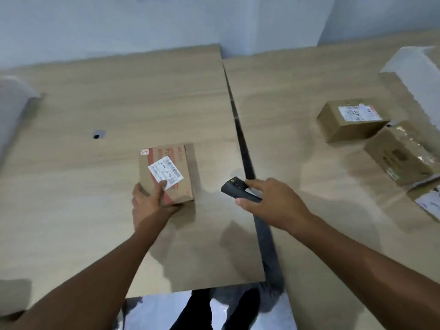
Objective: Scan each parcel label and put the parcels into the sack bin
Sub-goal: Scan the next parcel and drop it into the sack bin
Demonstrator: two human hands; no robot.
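A small cardboard parcel [175, 166] with red print and a white label [166, 172] lies on the wooden table [95, 186] near the middle. My left hand [150, 202] grips its near left corner, thumb on the label's edge. My right hand [269, 202] holds a black handheld scanner [234, 189] just right of the parcel, its tip pointing left toward it. No sack bin is visible.
At the right lie more parcels: a labelled box [350, 120], a taped box [402, 158] and another [428, 203] at the edge. A dark gap [247, 163] separates two tabletops. A white object [414, 72] stands far right. A small hole [96, 136] marks the left tabletop.
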